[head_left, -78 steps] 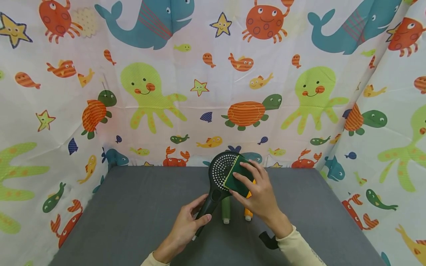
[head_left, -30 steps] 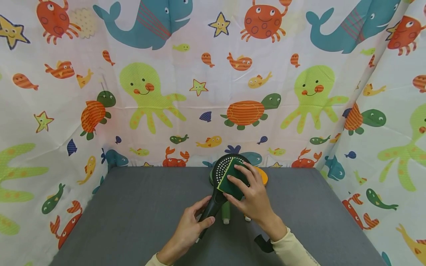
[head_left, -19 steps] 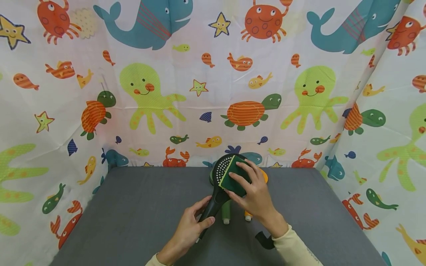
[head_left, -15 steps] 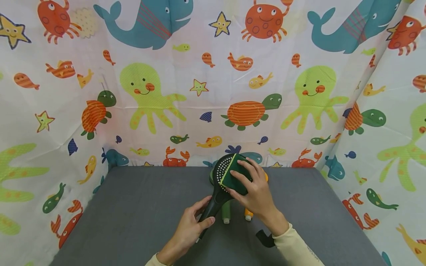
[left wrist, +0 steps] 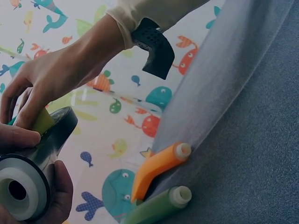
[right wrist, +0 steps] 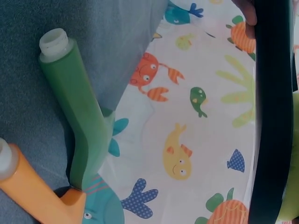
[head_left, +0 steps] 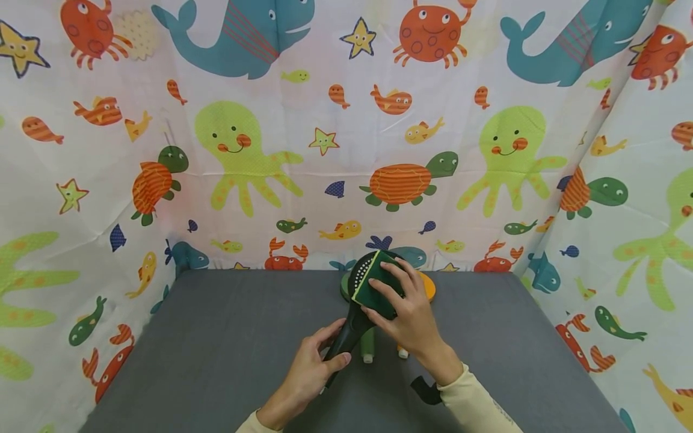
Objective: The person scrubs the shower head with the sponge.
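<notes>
My left hand (head_left: 303, 367) grips the handle of a black shower head (head_left: 352, 328), its spray face turned up and tilted. White nozzle dots show along the face's left side. My right hand (head_left: 414, 316) holds a green scouring sponge (head_left: 375, 297) flat against that face, fingers spread over the dark green side and thumb at its lower edge. In the left wrist view the shower head's hollow white handle end (left wrist: 30, 196) points at the camera, with the sponge's yellow side (left wrist: 43, 122) against the head. The right wrist view catches the head's black rim (right wrist: 273, 116) edge-on.
Behind the held one, a green shower head (head_left: 367, 346) and an orange shower head (head_left: 426, 288) lie on the grey table (head_left: 243, 337), partly covered. A black bracket (head_left: 426, 391) sits at the right wrist. A sea-animal-patterned curtain (head_left: 325, 198) encloses the back and sides.
Over these frames the sponge shifts back and forth across the spray face, lately slightly left. The black shower head has moved a little right and down since the first frame; both grips stay.
</notes>
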A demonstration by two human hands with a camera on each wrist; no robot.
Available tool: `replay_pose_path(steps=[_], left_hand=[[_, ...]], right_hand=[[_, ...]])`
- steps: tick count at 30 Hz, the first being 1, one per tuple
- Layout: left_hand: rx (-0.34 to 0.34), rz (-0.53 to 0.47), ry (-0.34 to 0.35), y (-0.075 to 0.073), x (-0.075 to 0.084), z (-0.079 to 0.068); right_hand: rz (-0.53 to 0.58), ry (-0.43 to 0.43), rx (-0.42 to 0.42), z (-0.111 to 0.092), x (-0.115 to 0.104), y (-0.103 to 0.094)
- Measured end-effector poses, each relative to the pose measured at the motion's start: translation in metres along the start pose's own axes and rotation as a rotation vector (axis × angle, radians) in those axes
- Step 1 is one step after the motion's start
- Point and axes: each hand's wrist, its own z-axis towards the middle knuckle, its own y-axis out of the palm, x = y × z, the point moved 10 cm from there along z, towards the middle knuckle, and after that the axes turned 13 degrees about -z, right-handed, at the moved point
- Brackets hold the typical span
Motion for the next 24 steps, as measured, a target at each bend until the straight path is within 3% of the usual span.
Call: replay_pose_path(steps=[11, 24], left_hand=[[-0.005, 0.052, 0.008, 0.001, 0.0, 0.001], [0.002, 0.021, 0.001, 0.001, 0.001, -0.001]], right_hand=[[0.015, -0.022, -0.017, 0.005, -0.01, 0.003], [0.012, -0.046, -0.043, 0.004, -0.015, 0.007]])
